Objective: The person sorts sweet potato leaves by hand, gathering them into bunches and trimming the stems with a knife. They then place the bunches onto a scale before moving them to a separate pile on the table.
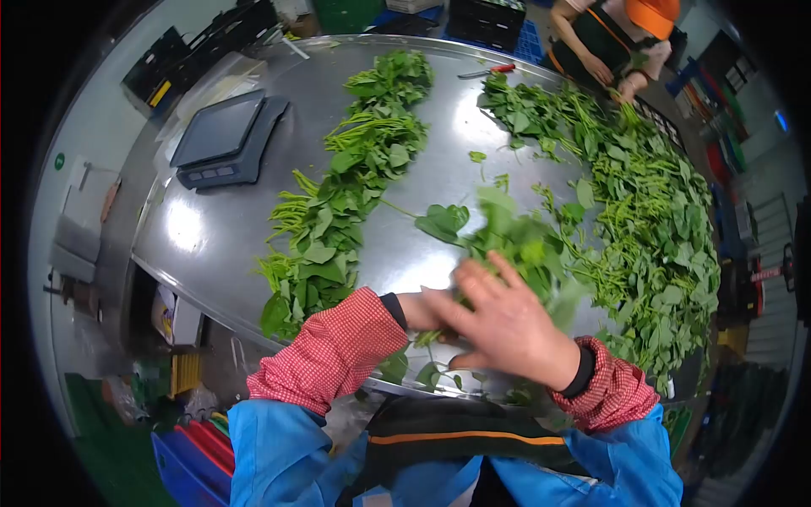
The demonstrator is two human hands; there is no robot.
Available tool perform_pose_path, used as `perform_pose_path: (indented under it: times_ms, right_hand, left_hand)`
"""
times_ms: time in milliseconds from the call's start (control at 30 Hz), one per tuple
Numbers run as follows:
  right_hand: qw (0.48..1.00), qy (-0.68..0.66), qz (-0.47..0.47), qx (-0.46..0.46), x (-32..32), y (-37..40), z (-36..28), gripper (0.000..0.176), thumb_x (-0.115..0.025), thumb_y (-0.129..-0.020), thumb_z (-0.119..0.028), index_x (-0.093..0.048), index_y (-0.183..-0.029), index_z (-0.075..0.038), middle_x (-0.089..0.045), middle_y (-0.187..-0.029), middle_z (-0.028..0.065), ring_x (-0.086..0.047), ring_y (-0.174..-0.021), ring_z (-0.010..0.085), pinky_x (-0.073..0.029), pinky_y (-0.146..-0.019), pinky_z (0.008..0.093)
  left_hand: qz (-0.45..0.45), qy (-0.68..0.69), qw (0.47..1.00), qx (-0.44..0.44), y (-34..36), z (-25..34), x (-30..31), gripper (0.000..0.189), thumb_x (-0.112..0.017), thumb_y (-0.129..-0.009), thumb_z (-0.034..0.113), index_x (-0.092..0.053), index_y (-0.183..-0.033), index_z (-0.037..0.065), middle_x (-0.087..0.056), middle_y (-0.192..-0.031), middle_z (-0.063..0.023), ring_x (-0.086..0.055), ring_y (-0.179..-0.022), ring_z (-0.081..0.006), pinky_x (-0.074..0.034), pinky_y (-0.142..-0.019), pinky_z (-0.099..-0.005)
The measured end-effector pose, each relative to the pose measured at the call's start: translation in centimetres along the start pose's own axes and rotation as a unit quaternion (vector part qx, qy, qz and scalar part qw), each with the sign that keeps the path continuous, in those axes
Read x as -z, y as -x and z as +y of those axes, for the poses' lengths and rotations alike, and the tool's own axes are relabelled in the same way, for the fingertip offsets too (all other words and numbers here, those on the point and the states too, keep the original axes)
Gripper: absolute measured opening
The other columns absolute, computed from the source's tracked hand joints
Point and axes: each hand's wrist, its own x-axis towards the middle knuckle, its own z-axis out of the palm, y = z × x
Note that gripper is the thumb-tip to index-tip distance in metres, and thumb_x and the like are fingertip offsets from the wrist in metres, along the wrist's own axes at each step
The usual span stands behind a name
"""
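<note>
A bunch of leafy greens (pixel 528 253), smeared by motion, is in front of me over the metal table (pixel 414 275). My left hand (pixel 420 311) is closed round its lower part, with stem ends showing just below; most of its fingers are hidden behind my right hand. My right hand (pixel 515 329) lies across the near side of the bunch with its fingers spread. To the left runs a row of bundled greens (pixel 338 203), stems pointing left. A large loose heap of greens (pixel 650 237) covers the table's right side.
A digital scale (pixel 224 139) stands at the table's left. A red-handled knife (pixel 487 72) lies near the far edge. Another person (pixel 612 51) in an orange cap handles greens at the far right corner. Black crates (pixel 486 24) stand beyond the table.
</note>
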Motion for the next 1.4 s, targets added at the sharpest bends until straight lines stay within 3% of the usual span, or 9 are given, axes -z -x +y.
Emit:
perform_pose_path:
  times_ms: [100,267,400,567,700,933,1133,1233,1400]
  right_hand:
    - [0.997,0.017,-0.063,-0.033,-0.8,-1.2,1.1,0.098,-0.082,-0.051,-0.044,-0.042,-0.134,-0.012,-0.053,-0.115,0.018,-0.046,-0.12,0.0345,-0.03,-0.106,0.0516]
    - [0.995,-0.031,-0.079,0.052,-3.7,-4.2,1.5,0.088,-0.079,-0.057,-0.022,-0.041,-0.136,-0.011,-0.051,-0.087,0.0101,-0.056,-0.083,0.0288,-0.045,-0.084,0.0414]
    - [0.998,-0.022,-0.042,0.045,-4.0,-9.9,3.6,0.077,-0.077,-0.057,-0.017,-0.044,-0.126,-0.008,-0.055,-0.082,0.0107,-0.057,-0.072,0.0304,-0.047,-0.065,0.0385]
    - [0.995,-0.048,0.084,0.021,-2.6,-21.9,5.3,0.066,-0.071,-0.064,-0.015,-0.043,-0.123,-0.005,-0.06,-0.086,0.016,-0.061,-0.078,0.0342,-0.048,-0.066,0.0425]
    - [0.992,-0.025,0.126,-0.003,-6.9,-33.1,7.2,0.062,-0.069,-0.065,-0.019,-0.044,-0.12,-0.002,-0.061,-0.091,0.0203,-0.061,-0.08,0.0368,-0.05,-0.066,0.0444]
    - [0.978,0.117,-0.028,-0.172,-23.3,-41.0,7.9,0.081,-0.073,-0.065,-0.057,-0.054,-0.116,0.002,-0.049,-0.105,0.0135,-0.051,-0.1,0.0256,-0.047,-0.083,0.0351]
    - [0.949,-0.056,0.309,0.016,-15.9,-32.3,5.4,0.044,-0.072,-0.065,-0.029,-0.055,-0.094,-0.001,-0.049,-0.096,0.0134,-0.049,-0.091,0.0277,-0.041,-0.078,0.0379]
    - [0.931,-0.143,0.336,0.02,-13.6,-22.7,6.1,0.034,-0.07,-0.068,-0.017,-0.051,-0.092,-0.002,-0.045,-0.092,0.0149,-0.048,-0.087,0.0313,-0.041,-0.076,0.0406]
    - [0.956,-0.111,0.219,-0.163,-14.9,-4.8,10.5,0.03,-0.069,-0.07,-0.017,-0.05,-0.088,-0.004,-0.048,-0.089,0.0143,-0.051,-0.084,0.0331,-0.042,-0.072,0.0422]
  left_hand:
    - [-0.116,0.326,0.905,0.247,3.0,2.0,1.8,0.013,-0.056,-0.089,0.014,-0.057,-0.089,0.001,-0.052,-0.066,-0.0038,-0.049,-0.056,-0.011,-0.039,-0.051,-0.0256]
    - [-0.11,0.356,0.9,0.227,7.6,1.3,3.9,0.019,-0.056,-0.09,0.02,-0.057,-0.091,0.001,-0.055,-0.068,-0.003,-0.049,-0.054,-0.0113,-0.041,-0.051,-0.0258]
    - [0.166,0.499,0.83,0.188,12.9,1.6,6.3,0.051,-0.038,-0.096,0.048,-0.055,-0.107,0.001,-0.057,-0.07,-0.0032,-0.044,-0.05,-0.009,-0.036,-0.046,-0.0227]
    - [0.351,0.661,0.653,0.116,17.9,-2.5,2.0,0.05,-0.031,-0.098,0.051,-0.051,-0.091,0.005,-0.037,-0.058,0.0042,-0.032,-0.048,-0.0082,-0.026,-0.045,-0.0224]
    - [0.293,0.561,0.764,0.122,18.1,-3.4,-2.7,0.038,-0.035,-0.099,0.039,-0.047,-0.084,0.006,-0.034,-0.056,0.0048,-0.028,-0.046,-0.0082,-0.023,-0.045,-0.0232]
    - [0.359,0.654,0.645,0.169,18.6,-4.4,-5.5,0.027,-0.048,-0.096,0.032,-0.054,-0.105,0.007,-0.049,-0.077,-0.0009,-0.043,-0.065,-0.0121,-0.036,-0.057,-0.0257]
    - [0.344,0.638,0.639,0.257,15.7,-4.1,-4.8,0.031,-0.044,-0.097,0.036,-0.056,-0.105,0.009,-0.047,-0.071,-0.0012,-0.04,-0.059,-0.0141,-0.034,-0.053,-0.0296]
    - [0.246,0.025,0.928,0.28,12.6,-3.6,-4.2,0.031,-0.044,-0.097,0.034,-0.055,-0.103,0.005,-0.057,-0.079,-0.0068,-0.052,-0.067,-0.0223,-0.042,-0.058,-0.0392]
    - [0.295,0.495,0.77,0.273,5.2,-4.3,-4.5,0.02,-0.052,-0.093,0.018,-0.051,-0.107,0.003,-0.054,-0.097,-0.0053,-0.052,-0.09,-0.0129,-0.042,-0.08,-0.0247]
